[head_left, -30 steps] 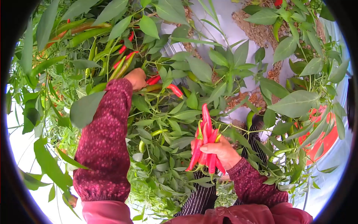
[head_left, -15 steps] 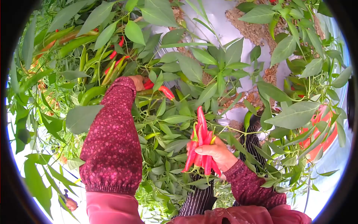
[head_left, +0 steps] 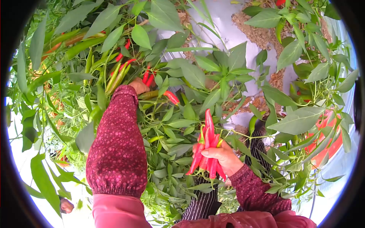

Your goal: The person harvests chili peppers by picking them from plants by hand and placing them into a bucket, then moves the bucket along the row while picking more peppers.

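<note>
A bunch of red chili peppers [head_left: 208,150] is gripped in my right hand [head_left: 224,157], thumb across them, tips pointing up and down. My left hand [head_left: 139,86] reaches into the pepper plant at upper left; its fingers are hidden by the sleeve and foliage. Just right of it hang red chili peppers [head_left: 148,78], and one more red pepper [head_left: 172,97] sticks out lower right. Greenish-yellow peppers [head_left: 118,79] hang close by on the left. I cannot make out whether the left fingers touch any of these.
Leafy stems [head_left: 213,68] spread between and around both arms. Pale ground sheeting [head_left: 254,53] with patches of dry soil [head_left: 262,32] shows behind them. A red container [head_left: 329,142] stands at the right, partly behind leaves. Long green peppers [head_left: 81,47] hang at upper left.
My left hand has shifted slightly down among the stems, and the red peppers beside it now show more fully. My right hand with its bunch has barely moved.
</note>
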`<state>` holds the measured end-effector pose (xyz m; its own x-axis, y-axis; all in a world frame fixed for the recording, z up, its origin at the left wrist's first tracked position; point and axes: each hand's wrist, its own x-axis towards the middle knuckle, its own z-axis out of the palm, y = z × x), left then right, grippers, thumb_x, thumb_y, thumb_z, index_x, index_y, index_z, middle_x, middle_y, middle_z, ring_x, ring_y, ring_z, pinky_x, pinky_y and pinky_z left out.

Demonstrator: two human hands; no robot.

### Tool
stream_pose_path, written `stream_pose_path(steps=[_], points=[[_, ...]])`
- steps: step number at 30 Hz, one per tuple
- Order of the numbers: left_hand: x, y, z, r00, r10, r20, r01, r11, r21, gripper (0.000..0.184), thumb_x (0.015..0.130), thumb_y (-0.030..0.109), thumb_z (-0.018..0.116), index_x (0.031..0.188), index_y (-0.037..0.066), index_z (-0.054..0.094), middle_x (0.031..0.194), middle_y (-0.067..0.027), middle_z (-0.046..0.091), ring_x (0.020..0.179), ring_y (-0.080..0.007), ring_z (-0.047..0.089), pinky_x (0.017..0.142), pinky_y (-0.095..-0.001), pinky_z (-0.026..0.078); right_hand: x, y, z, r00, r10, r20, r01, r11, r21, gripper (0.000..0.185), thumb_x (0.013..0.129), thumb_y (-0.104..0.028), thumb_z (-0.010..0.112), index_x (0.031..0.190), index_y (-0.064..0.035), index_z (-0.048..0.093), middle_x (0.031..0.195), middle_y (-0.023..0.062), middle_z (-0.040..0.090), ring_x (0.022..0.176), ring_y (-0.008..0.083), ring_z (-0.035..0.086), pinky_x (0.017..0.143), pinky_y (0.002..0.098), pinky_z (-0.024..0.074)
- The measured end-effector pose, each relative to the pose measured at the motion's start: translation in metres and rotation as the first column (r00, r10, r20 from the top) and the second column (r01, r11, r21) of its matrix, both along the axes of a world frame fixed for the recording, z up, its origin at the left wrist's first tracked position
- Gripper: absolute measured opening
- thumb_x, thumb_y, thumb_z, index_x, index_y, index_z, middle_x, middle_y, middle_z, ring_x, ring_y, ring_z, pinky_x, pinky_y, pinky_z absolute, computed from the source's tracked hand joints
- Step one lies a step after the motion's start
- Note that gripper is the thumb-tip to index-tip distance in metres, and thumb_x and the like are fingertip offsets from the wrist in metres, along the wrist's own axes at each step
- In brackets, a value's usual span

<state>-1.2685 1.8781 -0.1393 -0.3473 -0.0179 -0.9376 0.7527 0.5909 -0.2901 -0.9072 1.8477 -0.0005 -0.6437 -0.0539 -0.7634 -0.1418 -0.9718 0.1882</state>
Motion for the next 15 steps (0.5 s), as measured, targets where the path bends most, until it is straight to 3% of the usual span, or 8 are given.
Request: stream_pose_path(steps=[1, 4, 8, 9, 12, 13, 14, 15], points=[[-0.006, -0.006, -0.003, 0.971, 0.232, -0.060, -0.224, 0.967, 0.123, 0.065, 0.064, 0.021, 0.075, 0.118, -0.003, 0.049, 0.110, -0.0195, 0.058, 0.102, -0.0296, 0.056, 0.088, -0.0373, 0.044, 0.001, 0.000, 0.000, 1.000, 0.012, -0.002, -0.012, 1.000, -0.004, 0.035, 0.077, -0.008, 0.060, 0.110, -0.0045, 0.050, 0.096, 0.0105, 0.062, 0.092, 0.0215, 0.060, 0.084, 0.0365, 0.0476], [-0.011, -0.009, 0.000, 0.894, 0.445, -0.061, -0.416, 0.872, 0.258, 0.061, 0.060, 0.011, 0.075, 0.114, -0.004, 0.050, 0.109, -0.0200, 0.057, 0.099, -0.0299, 0.056, 0.087, -0.0374, 0.044, -0.003, 0.005, 0.004, 1.000, 0.017, 0.011, -0.017, 1.000, 0.017, 0.034, 0.078, -0.008, 0.059, 0.110, -0.0049, 0.049, 0.096, 0.0101, 0.062, 0.092, 0.0208, 0.060, 0.083, 0.0357, 0.0477], [-0.002, -0.011, 0.012, 0.934, 0.320, -0.157, -0.247, 0.900, 0.359, 0.060, 0.064, 0.016, 0.074, 0.115, -0.005, 0.051, 0.108, -0.0212, 0.059, 0.099, -0.0353, 0.058, 0.089, -0.0390, 0.044, -0.006, 0.007, 0.005, 1.000, -0.012, -0.005, 0.013, 1.000, 0.019, 0.034, 0.078, -0.007, 0.059, 0.111, -0.0052, 0.049, 0.097, 0.0096, 0.062, 0.091, 0.0204, 0.060, 0.082, 0.0352, 0.0478], [0.009, -0.003, 0.022, 0.960, 0.204, -0.194, -0.129, 0.932, 0.338, 0.056, 0.067, 0.018, 0.072, 0.115, -0.004, 0.053, 0.110, -0.0216, 0.059, 0.102, -0.0362, 0.058, 0.090, -0.0387, 0.044, -0.007, 0.007, 0.005, 1.000, -0.021, -0.012, 0.021, 1.000, 0.019, 0.035, 0.078, -0.007, 0.059, 0.112, -0.0053, 0.049, 0.097, 0.0096, 0.062, 0.092, 0.0205, 0.060, 0.082, 0.0353, 0.0478], [0.024, 0.011, 0.047, 0.982, 0.112, -0.153, -0.067, 0.960, 0.274, 0.052, 0.068, 0.018, 0.071, 0.114, -0.003, 0.056, 0.112, -0.0228, 0.059, 0.102, -0.0371, 0.058, 0.088, -0.0393, 0.045, -0.006, 0.002, 0.006, 0.999, -0.038, -0.021, 0.038, 0.999, 0.019, 0.037, 0.079, -0.007, 0.059, 0.114, -0.0056, 0.049, 0.098, 0.0097, 0.062, 0.092, 0.0207, 0.060, 0.083, 0.0355, 0.0479], [0.028, 0.012, 0.058, 0.983, 0.149, -0.107, -0.109, 0.943, 0.315, 0.055, 0.071, 0.019, 0.069, 0.120, -0.001, 0.053, 0.119, -0.0243, 0.056, 0.108, -0.0379, 0.056, 0.092, -0.0397, 0.043, -0.005, 0.000, 0.005, 0.999, -0.043, -0.018, 0.044, 0.999, 0.018, 0.038, 0.079, -0.007, 0.059, 0.116, -0.0059, 0.049, 0.099, 0.0097, 0.062, 0.093, 0.0209, 0.060, 0.083, 0.0355, 0.0479], [0.037, 0.014, 0.065, 0.977, 0.000, -0.211, 0.068, 0.946, 0.315, 0.067, 0.071, 0.019, 0.070, 0.131, 0.003, 0.046, 0.133, -0.0209, 0.046, 0.126, -0.0305, 0.043, 0.106, -0.0325, 0.031, -0.004, 0.000, 0.004, 0.999, -0.033, -0.043, 0.034, 0.999, 0.024, 0.040, 0.079, -0.010, 0.062, 0.117, -0.0071, 0.049, 0.100, 0.0097, 0.062, 0.094, 0.0210, 0.060, 0.084, 0.0352, 0.0477], [0.039, 0.018, 0.068, 0.977, -0.004, -0.212, 0.073, 0.945, 0.318, 0.067, 0.071, 0.019, 0.070, 0.131, 0.003, 0.046, 0.133, -0.0209, 0.046, 0.126, -0.0305, 0.043, 0.106, -0.0325, 0.031, -0.003, 0.001, 0.005, 0.998, -0.038, -0.044, 0.039, 0.999, 0.027, 0.040, 0.079, -0.010, 0.062, 0.117, -0.0071, 0.049, 0.100, 0.0097, 0.062, 0.094, 0.0210, 0.060, 0.084, 0.0352, 0.0477]])
